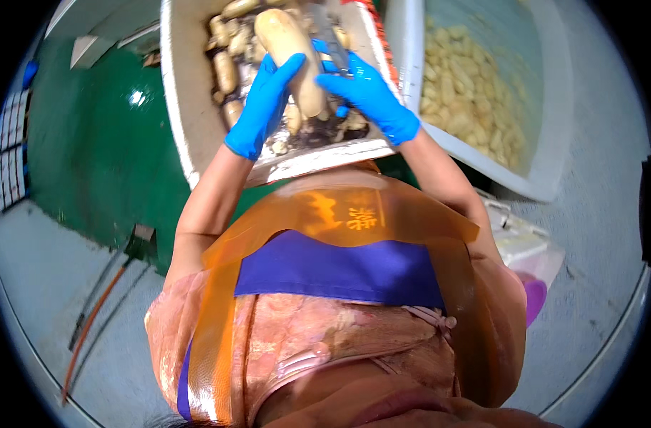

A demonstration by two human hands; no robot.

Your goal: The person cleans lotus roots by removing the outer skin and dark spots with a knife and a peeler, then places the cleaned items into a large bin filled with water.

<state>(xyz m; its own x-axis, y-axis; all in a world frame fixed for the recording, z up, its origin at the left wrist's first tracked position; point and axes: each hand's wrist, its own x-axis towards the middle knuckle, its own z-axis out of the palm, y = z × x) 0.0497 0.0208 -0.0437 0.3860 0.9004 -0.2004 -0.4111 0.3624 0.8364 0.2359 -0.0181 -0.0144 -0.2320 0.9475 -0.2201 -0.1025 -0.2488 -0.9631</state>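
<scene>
Both my hands wear blue gloves above a white-rimmed box (176, 107) holding pale lotus root pieces (225, 72) and dark wet residue. My left hand (265, 101) grips a large, pale, smooth lotus root section (290, 51) from its left side. On the root's right side, my right hand (365, 88) has its thumb close to the root and a knife (329, 35) in its fingers, the blade pointing away from me. The handle is mostly hidden by the glove. Whether the blade touches the root cannot be told.
To the right, a large white tub (552, 117) holds many pale pieces in water. Green floor (100, 139) lies left of the box. A long-handled tool (98, 331) lies at lower left. A purple container (535, 302) is beside my right elbow, near a white box (518, 241).
</scene>
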